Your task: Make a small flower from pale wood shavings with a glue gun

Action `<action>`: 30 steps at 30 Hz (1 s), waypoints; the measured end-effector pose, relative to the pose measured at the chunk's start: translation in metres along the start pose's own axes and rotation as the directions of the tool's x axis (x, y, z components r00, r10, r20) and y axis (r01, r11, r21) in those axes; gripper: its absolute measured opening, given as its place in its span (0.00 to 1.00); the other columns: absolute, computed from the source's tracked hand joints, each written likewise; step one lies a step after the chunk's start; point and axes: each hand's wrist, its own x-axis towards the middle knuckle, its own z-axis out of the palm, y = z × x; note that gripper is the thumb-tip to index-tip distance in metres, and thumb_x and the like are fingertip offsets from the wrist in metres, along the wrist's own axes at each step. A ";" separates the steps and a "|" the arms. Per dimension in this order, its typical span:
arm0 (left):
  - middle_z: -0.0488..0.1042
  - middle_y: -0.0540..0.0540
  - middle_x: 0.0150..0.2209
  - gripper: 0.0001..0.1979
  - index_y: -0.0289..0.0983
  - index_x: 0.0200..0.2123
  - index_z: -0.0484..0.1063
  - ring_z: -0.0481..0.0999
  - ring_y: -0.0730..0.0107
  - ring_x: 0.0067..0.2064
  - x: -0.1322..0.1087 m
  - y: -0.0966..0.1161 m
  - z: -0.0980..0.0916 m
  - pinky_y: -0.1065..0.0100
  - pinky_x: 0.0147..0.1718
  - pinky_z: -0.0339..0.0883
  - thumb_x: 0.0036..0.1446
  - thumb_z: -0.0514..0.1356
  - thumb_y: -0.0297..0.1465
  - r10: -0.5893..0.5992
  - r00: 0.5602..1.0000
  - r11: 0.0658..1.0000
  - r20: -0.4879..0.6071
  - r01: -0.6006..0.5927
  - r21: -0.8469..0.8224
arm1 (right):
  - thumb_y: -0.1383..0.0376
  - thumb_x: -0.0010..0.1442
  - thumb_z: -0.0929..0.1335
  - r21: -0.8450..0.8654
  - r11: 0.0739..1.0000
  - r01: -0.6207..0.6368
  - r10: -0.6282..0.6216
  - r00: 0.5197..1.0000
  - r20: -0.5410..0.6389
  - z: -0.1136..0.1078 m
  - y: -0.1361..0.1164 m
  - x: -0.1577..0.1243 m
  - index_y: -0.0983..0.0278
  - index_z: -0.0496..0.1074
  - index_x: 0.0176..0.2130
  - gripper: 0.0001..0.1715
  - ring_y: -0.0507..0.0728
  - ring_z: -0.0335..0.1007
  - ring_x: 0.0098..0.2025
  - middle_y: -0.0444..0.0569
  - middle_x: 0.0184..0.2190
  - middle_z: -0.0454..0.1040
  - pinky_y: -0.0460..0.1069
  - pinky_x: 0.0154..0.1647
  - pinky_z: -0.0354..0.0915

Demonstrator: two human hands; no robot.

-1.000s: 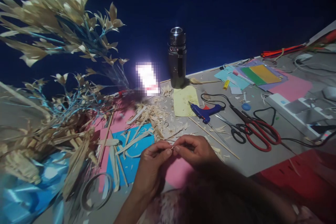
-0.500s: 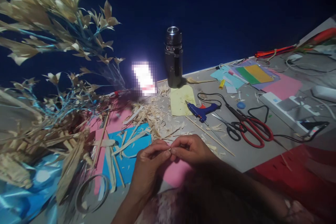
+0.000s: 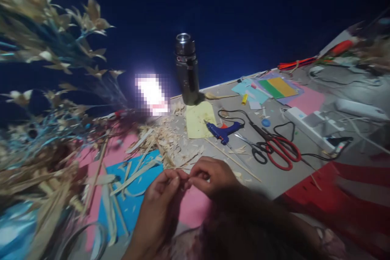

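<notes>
My left hand and my right hand meet fingertip to fingertip over a pink sheet near the front edge. Both are closed in a pinch. Whatever lies between the fingers is too small and too hidden to name. Left of my left hand, a blue sheet carries pale strips of dried husk. Beyond the hands lies a heap of pale shavings. A blue glue gun rests partly on a yellow sheet, ahead of my right hand.
Red-handled scissors and smaller black-handled scissors lie to the right, near a white power strip. A dark flask stands at the back. Dried flowers on blue stems rise at the left, above a tape roll.
The view has swung to the right, so the things on the table sit further left. My fingertips stay together; the left thumb has lifted and bent somewhat.
</notes>
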 end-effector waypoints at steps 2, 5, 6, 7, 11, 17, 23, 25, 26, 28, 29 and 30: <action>0.76 0.48 0.23 0.13 0.35 0.25 0.76 0.75 0.70 0.28 0.001 0.002 0.002 0.68 0.34 0.71 0.44 0.76 0.35 0.010 1.000 0.998 0.018 -0.012 0.057 | 0.71 0.55 0.72 0.023 0.999 -0.025 0.025 0.999 -0.030 0.000 0.000 0.000 0.62 0.78 0.29 0.06 0.52 0.70 0.29 0.42 0.26 0.76 0.45 0.31 0.62; 0.76 0.48 0.21 0.11 0.35 0.27 0.78 0.76 0.67 0.26 0.002 0.003 -0.001 0.67 0.32 0.71 0.44 0.75 0.33 0.051 0.999 0.985 0.015 -0.053 0.165 | 0.71 0.56 0.71 0.147 0.988 -0.048 0.050 0.999 -0.010 0.001 0.001 -0.001 0.62 0.79 0.33 0.06 0.51 0.71 0.28 0.43 0.29 0.77 0.45 0.30 0.63; 0.77 0.48 0.21 0.10 0.35 0.28 0.79 0.77 0.66 0.26 0.001 0.003 -0.002 0.66 0.32 0.71 0.45 0.74 0.32 0.072 0.997 0.978 0.009 -0.072 0.197 | 0.70 0.56 0.71 0.182 0.982 -0.048 0.046 0.999 0.014 0.002 0.001 -0.001 0.62 0.80 0.35 0.07 0.51 0.71 0.27 0.43 0.30 0.78 0.44 0.29 0.64; 0.78 0.47 0.22 0.09 0.35 0.28 0.79 0.77 0.66 0.27 0.000 0.003 -0.003 0.66 0.32 0.72 0.45 0.73 0.32 0.092 0.996 0.968 0.008 -0.091 0.233 | 0.70 0.55 0.71 0.200 0.979 -0.044 0.038 0.999 0.036 0.002 0.001 -0.001 0.62 0.80 0.36 0.07 0.51 0.71 0.27 0.43 0.30 0.78 0.44 0.29 0.64; 0.79 0.49 0.22 0.06 0.37 0.27 0.78 0.77 0.66 0.26 -0.003 0.004 -0.004 0.67 0.30 0.71 0.48 0.71 0.31 0.172 0.985 0.899 0.026 -0.167 0.405 | 0.68 0.56 0.74 0.131 0.991 0.036 -0.042 0.998 0.038 0.002 0.002 -0.001 0.61 0.80 0.35 0.03 0.50 0.70 0.27 0.43 0.30 0.77 0.44 0.29 0.63; 0.79 0.49 0.28 0.05 0.40 0.29 0.80 0.77 0.65 0.30 -0.002 0.003 -0.009 0.68 0.33 0.69 0.53 0.68 0.34 0.323 0.940 0.670 0.114 -0.312 0.674 | 0.65 0.59 0.74 -0.051 0.985 0.166 -0.166 0.986 0.007 0.003 0.005 0.001 0.62 0.79 0.31 0.04 0.51 0.67 0.27 0.43 0.26 0.76 0.45 0.31 0.59; 0.81 0.47 0.31 0.06 0.39 0.33 0.79 0.78 0.64 0.33 -0.005 0.006 -0.007 0.68 0.35 0.70 0.53 0.69 0.34 0.260 0.961 0.769 0.098 -0.268 0.581 | 0.68 0.56 0.72 0.031 0.999 -0.018 0.016 0.998 0.060 0.001 0.000 0.002 0.63 0.76 0.26 0.07 0.50 0.64 0.25 0.41 0.22 0.73 0.45 0.28 0.56; 0.79 0.48 0.28 0.09 0.38 0.35 0.78 0.78 0.66 0.32 -0.004 0.006 -0.008 0.68 0.34 0.71 0.53 0.70 0.36 0.202 0.979 0.888 0.035 -0.199 0.414 | 0.66 0.56 0.71 0.199 0.966 -0.164 0.146 0.984 0.103 0.000 -0.001 0.002 0.63 0.75 0.26 0.07 0.49 0.61 0.22 0.40 0.19 0.70 0.45 0.24 0.54; 0.78 0.49 0.26 0.10 0.38 0.36 0.78 0.77 0.67 0.30 -0.003 0.006 -0.008 0.68 0.34 0.71 0.54 0.70 0.37 0.177 0.984 0.937 0.007 -0.171 0.305 | 0.65 0.56 0.71 0.299 0.925 -0.233 0.205 0.971 0.121 0.000 -0.002 0.002 0.63 0.74 0.27 0.07 0.49 0.60 0.21 0.39 0.19 0.68 0.44 0.23 0.54; 0.74 0.52 0.22 0.11 0.37 0.35 0.78 0.73 0.71 0.27 -0.001 0.003 -0.009 0.69 0.32 0.70 0.53 0.71 0.37 0.128 0.991 0.985 -0.030 -0.124 0.117 | 0.62 0.57 0.70 0.475 0.823 -0.313 0.282 0.950 0.137 0.001 -0.002 0.002 0.64 0.73 0.28 0.09 0.49 0.60 0.20 0.39 0.19 0.68 0.44 0.22 0.55; 0.74 0.51 0.22 0.12 0.37 0.35 0.79 0.72 0.72 0.26 -0.001 0.000 -0.009 0.70 0.31 0.69 0.51 0.72 0.37 0.102 0.994 0.993 -0.040 -0.099 0.060 | 0.61 0.57 0.70 0.528 0.785 -0.324 0.299 0.945 0.135 0.002 -0.003 0.003 0.64 0.72 0.28 0.10 0.49 0.60 0.21 0.40 0.20 0.68 0.44 0.22 0.56; 0.76 0.50 0.24 0.13 0.36 0.35 0.79 0.73 0.73 0.27 0.000 -0.002 -0.008 0.71 0.31 0.69 0.48 0.74 0.35 0.069 0.997 0.997 -0.041 -0.068 0.030 | 0.60 0.57 0.71 0.552 0.767 -0.327 0.310 0.942 0.128 0.003 -0.003 0.003 0.64 0.72 0.28 0.10 0.49 0.61 0.21 0.40 0.20 0.69 0.44 0.22 0.57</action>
